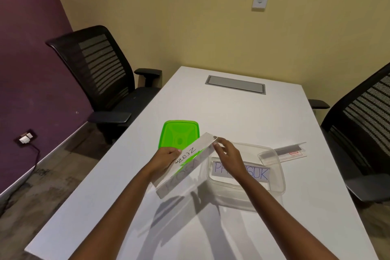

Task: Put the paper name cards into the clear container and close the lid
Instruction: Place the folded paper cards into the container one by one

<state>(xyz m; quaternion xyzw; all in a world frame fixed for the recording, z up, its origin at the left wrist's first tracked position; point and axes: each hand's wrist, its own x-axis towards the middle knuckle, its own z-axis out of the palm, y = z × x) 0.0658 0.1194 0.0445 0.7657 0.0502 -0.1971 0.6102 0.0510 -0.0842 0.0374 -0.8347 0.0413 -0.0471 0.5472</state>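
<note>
A folded white paper name card [188, 159] with black lettering is held above the table, slanting from lower left to upper right. My left hand [166, 156] grips its left side and my right hand [226, 152] pinches its far upper corner. Just to the right stands the clear container [274, 177], open, with another name card [256, 173] in blue letters lying inside, partly hidden by my right wrist. The green lid [179, 134] lies flat on the table behind the held card.
A clear plastic sleeve with a dark strip and red label [289, 153] lies right of the container. A grey cable hatch [235, 84] sits in the white table [232, 112] at the far end. Black mesh chairs stand at left [101, 74] and right [363, 124].
</note>
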